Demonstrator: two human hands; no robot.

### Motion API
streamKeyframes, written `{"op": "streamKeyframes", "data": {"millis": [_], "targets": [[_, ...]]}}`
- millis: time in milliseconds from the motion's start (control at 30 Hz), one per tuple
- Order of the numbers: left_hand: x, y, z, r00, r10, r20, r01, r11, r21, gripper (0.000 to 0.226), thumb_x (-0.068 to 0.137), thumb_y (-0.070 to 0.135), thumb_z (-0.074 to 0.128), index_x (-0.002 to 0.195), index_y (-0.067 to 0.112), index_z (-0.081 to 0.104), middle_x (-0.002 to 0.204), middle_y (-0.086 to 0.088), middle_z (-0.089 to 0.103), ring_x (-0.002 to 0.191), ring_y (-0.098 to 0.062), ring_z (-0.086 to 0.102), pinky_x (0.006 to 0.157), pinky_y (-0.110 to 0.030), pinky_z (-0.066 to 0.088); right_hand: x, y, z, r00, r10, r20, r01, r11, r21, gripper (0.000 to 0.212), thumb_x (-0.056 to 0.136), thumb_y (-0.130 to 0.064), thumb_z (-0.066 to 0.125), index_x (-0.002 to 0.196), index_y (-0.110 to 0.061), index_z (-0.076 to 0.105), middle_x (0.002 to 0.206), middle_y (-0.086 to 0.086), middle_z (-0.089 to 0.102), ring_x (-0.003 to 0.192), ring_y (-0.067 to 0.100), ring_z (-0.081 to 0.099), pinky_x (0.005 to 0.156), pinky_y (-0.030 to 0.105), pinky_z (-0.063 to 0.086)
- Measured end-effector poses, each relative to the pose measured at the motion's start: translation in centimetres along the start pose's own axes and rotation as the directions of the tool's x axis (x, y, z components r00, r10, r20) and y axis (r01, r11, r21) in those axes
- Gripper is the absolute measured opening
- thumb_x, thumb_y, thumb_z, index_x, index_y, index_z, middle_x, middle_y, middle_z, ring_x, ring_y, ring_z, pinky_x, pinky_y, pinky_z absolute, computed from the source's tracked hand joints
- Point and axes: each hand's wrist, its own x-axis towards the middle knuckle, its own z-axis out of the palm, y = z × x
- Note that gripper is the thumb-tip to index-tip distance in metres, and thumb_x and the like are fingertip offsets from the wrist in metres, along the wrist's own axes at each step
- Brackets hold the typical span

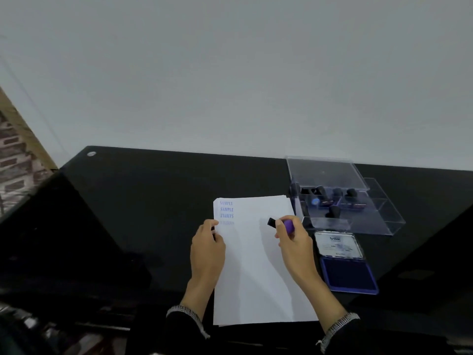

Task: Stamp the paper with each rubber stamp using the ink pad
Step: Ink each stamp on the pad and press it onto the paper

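Right hand [291,235] grips stamp [281,224] above paper [256,265].

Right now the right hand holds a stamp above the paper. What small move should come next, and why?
Probably lower the stamp onto bare paper beside the blue SAMPLE prints. The right hand grips it over the sheet, away from the open ink pad, while the left hand rests on the paper's left edge. Whether the stamp is inked cannot be seen.
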Motion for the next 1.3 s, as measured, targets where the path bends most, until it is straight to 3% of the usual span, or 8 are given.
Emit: {"op": "streamKeyframes", "data": {"millis": [100,200,367,567,700,833,1033,1300], "targets": [[0.9,-0.9,-0.6,0.996,0.089,0.003,-0.088,0.984,0.158,0.024,0.096,0.016,0.053,0.118,0.023,0.060,0.113,0.009,0.064,0.103,-0.009,0.055,0.096,-0.029,0.040,1.4,-0.7,1.7,0.990,-0.014,0.143,0.025,0.997,-0.070,0.013,0.099,-0.034,0.046,0.099,-0.021,0.048,0.083,0.012,0.059,0.068,0.015,0.051,0.061,0.026,0.045],[1.4,-1.7,-1.5,0.982,0.187,-0.013,-0.173,0.933,0.315,0.020,0.094,0.026,0.056,0.111,0.031,0.063,0.109,0.016,0.063,0.106,-0.005,0.049,0.094,-0.025,0.021,2.9,-1.6,3.8,0.960,-0.015,0.280,0.077,0.975,-0.209,0.018,0.098,-0.038,0.046,0.103,-0.022,0.043,0.088,0.000,0.057,0.074,0.013,0.057,0.060,0.013,0.044],[1.5,-2.5,-1.7,0.977,0.214,0.004,-0.204,0.926,0.318,0.018,0.092,0.029,0.057,0.109,0.034,0.064,0.115,0.018,0.061,0.112,-0.003,0.044,0.101,-0.029,0.023,4.6,-2.4,5.7,0.921,-0.065,0.383,0.213,0.910,-0.357,0.018,0.098,-0.038,0.048,0.109,-0.023,0.046,0.100,-0.009,0.055,0.075,0.005,0.055,0.058,0.005,0.040],[1.5,-2.5,-1.8,0.976,0.219,-0.002,-0.206,0.922,0.328,0.019,0.092,0.028,0.056,0.107,0.035,0.065,0.116,0.021,0.060,0.113,-0.001,0.042,0.096,-0.023,0.017,4.5,-2.2,7.3,0.912,-0.112,0.396,0.294,0.850,-0.437,0.028,0.096,-0.039,0.050,0.113,-0.017,0.051,0.107,0.001,0.064,0.080,0.014,0.060,0.073,0.023,0.053],[1.4,-2.4,-1.9,0.973,0.231,-0.001,-0.217,0.919,0.328,0.020,0.092,0.029,0.057,0.109,0.034,0.066,0.116,0.020,0.060,0.113,-0.001,0.043,0.096,-0.022,0.016,4.1,-1.8,8.1,0.920,-0.125,0.371,0.302,0.829,-0.470,0.031,0.096,-0.041,0.050,0.114,-0.016,0.052,0.110,0.004,0.065,0.076,0.013,0.059,0.063,0.013,0.045],[1.4,-2.5,-1.9,0.973,0.232,0.004,-0.219,0.916,0.336,0.020,0.090,0.032,0.059,0.109,0.034,0.065,0.118,0.020,0.059,0.114,-0.002,0.043,0.096,-0.022,0.016,3.7,-1.6,8.6,0.932,-0.116,0.343,0.285,0.820,-0.497,0.036,0.095,-0.044,0.050,0.117,-0.016,0.052,0.117,0.003,0.065,0.079,0.016,0.061,0.070,0.021,0.053],[1.4,-2.5,-1.9,0.973,0.231,0.006,-0.220,0.919,0.328,0.020,0.090,0.032,0.059,0.110,0.034,0.065,0.118,0.019,0.059,0.114,-0.003,0.043,0.094,-0.021,0.016,3.4,-1.5,9.0,0.931,-0.132,0.341,0.309,0.784,-0.539,0.037,0.095,-0.044,0.049,0.118,-0.015,0.052,0.114,0.003,0.066,0.072,0.012,0.056,0.061,0.014,0.045],[1.4,-2.5,-1.9,0.971,0.241,-0.001,-0.227,0.917,0.327,0.020,0.090,0.032,0.059,0.109,0.034,0.067,0.117,0.019,0.060,0.114,-0.003,0.044,0.095,-0.022,0.015,3.4,-1.6,9.4,0.933,-0.133,0.335,0.313,0.760,-0.570,0.039,0.095,-0.046,0.048,0.118,-0.015,0.052,0.110,0.004,0.066,0.074,0.012,0.056,0.066,0.019,0.049]]}}
